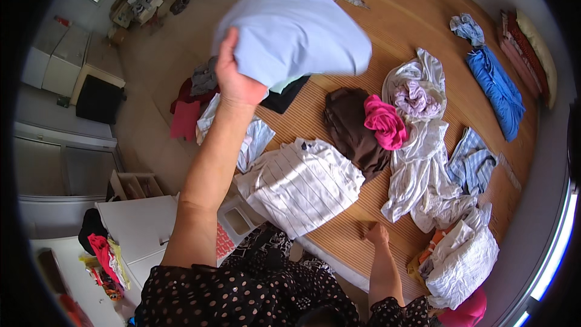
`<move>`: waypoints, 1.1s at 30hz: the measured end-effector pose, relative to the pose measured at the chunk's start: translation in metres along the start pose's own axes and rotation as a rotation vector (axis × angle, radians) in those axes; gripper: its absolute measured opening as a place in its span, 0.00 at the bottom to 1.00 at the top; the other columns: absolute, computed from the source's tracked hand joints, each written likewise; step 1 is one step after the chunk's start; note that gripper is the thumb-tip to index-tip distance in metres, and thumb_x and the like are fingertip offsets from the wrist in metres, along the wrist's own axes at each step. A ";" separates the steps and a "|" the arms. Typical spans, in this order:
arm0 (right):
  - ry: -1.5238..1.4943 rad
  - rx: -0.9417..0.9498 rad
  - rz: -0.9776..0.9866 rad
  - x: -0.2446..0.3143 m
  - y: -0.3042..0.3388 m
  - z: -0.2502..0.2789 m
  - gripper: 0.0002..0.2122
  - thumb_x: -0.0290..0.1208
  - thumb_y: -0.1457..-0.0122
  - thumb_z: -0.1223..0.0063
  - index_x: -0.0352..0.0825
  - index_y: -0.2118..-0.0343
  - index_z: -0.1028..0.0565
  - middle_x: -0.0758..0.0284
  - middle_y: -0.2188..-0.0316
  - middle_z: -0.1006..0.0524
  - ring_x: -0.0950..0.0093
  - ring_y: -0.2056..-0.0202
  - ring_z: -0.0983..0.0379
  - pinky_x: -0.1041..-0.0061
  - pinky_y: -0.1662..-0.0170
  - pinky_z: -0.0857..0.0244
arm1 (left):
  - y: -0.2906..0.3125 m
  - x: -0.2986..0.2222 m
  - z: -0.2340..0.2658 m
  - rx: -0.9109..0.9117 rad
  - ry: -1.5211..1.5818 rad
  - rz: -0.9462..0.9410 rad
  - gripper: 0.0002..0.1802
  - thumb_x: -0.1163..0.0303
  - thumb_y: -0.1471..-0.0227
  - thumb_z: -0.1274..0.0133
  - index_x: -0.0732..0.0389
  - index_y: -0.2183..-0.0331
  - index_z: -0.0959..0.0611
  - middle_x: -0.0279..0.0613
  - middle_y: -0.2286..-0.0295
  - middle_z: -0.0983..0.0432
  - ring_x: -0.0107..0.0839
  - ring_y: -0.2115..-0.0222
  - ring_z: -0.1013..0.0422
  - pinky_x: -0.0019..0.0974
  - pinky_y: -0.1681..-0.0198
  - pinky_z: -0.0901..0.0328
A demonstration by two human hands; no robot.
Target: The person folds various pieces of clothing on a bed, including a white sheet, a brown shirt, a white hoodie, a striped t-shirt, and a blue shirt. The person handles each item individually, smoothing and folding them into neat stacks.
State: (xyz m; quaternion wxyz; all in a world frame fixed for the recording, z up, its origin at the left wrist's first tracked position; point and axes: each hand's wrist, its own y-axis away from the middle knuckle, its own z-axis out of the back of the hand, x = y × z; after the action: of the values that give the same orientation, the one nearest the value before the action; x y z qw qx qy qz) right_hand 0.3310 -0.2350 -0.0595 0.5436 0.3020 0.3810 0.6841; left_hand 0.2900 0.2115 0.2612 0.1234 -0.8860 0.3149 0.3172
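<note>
My left hand (pixel 239 79) is raised over the far left side of the bed, closed on the edge of a folded light blue cloth (pixel 296 33). The cloth is slightly blurred, and what kind of piece it is cannot be made out. Below it a black cloth and a pale green one partly show. My right hand (pixel 377 234) rests as a fist on the striped brown bed mat (pixel 348 227), near the front edge, with nothing seen in it. Between the hands lies a folded white striped cloth (pixel 302 184). Behind that are a dark brown garment (pixel 351 127) and a bright pink bunched cloth (pixel 385 122).
Crumpled white clothes (pixel 417 163) stretch along the right middle, beside a blue checked cloth (pixel 471 160). A blue folded bundle (pixel 496 91) and pillows (pixel 535 54) lie by the wall. A white heap (pixel 463 260) sits front right. White cabinets (pixel 136 227) stand at left.
</note>
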 end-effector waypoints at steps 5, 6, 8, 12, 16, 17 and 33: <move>-0.018 0.038 -0.015 -0.003 -0.011 -0.007 0.35 0.35 0.75 0.31 0.33 0.58 0.34 0.59 0.59 0.30 0.63 0.54 0.37 0.70 0.53 0.41 | -0.073 0.033 0.077 -0.168 -0.073 -0.197 0.27 0.58 0.49 0.58 0.63 0.52 0.39 0.43 0.53 0.40 0.36 0.51 0.44 0.45 0.50 0.46; -0.032 0.013 -0.039 -0.003 -0.012 -0.010 0.31 0.36 0.73 0.32 0.33 0.61 0.31 0.59 0.60 0.29 0.64 0.55 0.36 0.69 0.54 0.40 | -0.086 0.052 0.102 -0.192 -0.048 -0.121 0.26 0.59 0.49 0.58 0.65 0.52 0.39 0.47 0.54 0.39 0.37 0.53 0.42 0.44 0.51 0.42; -0.107 0.003 0.041 0.007 -0.018 -0.008 0.26 0.36 0.72 0.33 0.34 0.65 0.29 0.60 0.61 0.29 0.64 0.56 0.35 0.68 0.55 0.39 | -0.115 0.079 0.199 -0.332 0.015 0.193 0.24 0.60 0.49 0.59 0.65 0.54 0.38 0.51 0.56 0.37 0.38 0.56 0.38 0.42 0.53 0.39; -0.058 -0.038 -0.088 -0.012 -0.018 -0.011 0.19 0.37 0.67 0.38 0.38 0.68 0.27 0.61 0.65 0.27 0.64 0.59 0.33 0.66 0.58 0.38 | -0.096 0.140 0.235 -0.572 -0.205 0.154 0.34 0.47 0.52 0.57 0.69 0.56 0.37 0.51 0.59 0.34 0.37 0.57 0.36 0.36 0.51 0.41; -0.086 -0.033 -0.096 -0.014 -0.025 -0.023 0.21 0.36 0.66 0.40 0.37 0.64 0.29 0.59 0.65 0.28 0.62 0.58 0.34 0.66 0.57 0.41 | -0.046 0.191 0.193 -0.449 -0.230 0.451 0.18 0.55 0.53 0.51 0.61 0.71 0.31 0.41 0.70 0.28 0.31 0.71 0.29 0.30 0.68 0.32; -0.091 -0.025 -0.089 -0.010 -0.021 -0.016 0.21 0.36 0.65 0.40 0.37 0.64 0.29 0.58 0.64 0.29 0.61 0.58 0.34 0.66 0.57 0.41 | -0.033 0.210 0.168 -0.374 -0.451 0.612 0.14 0.60 0.54 0.49 0.59 0.70 0.30 0.38 0.73 0.28 0.29 0.74 0.28 0.28 0.71 0.32; -0.113 0.009 -0.060 -0.005 -0.017 -0.003 0.21 0.40 0.60 0.45 0.33 0.63 0.31 0.55 0.62 0.31 0.59 0.56 0.37 0.62 0.57 0.41 | -0.140 0.410 0.056 0.233 -0.845 0.667 0.17 0.61 0.50 0.56 0.54 0.58 0.28 0.36 0.63 0.29 0.32 0.63 0.32 0.38 0.62 0.37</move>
State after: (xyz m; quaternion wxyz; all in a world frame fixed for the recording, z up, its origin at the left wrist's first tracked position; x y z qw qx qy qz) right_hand 0.3385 -0.2382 -0.0750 0.5833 0.3310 0.3619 0.6475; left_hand 0.5982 0.1464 -0.0419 0.2289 -0.5142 0.5348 0.6303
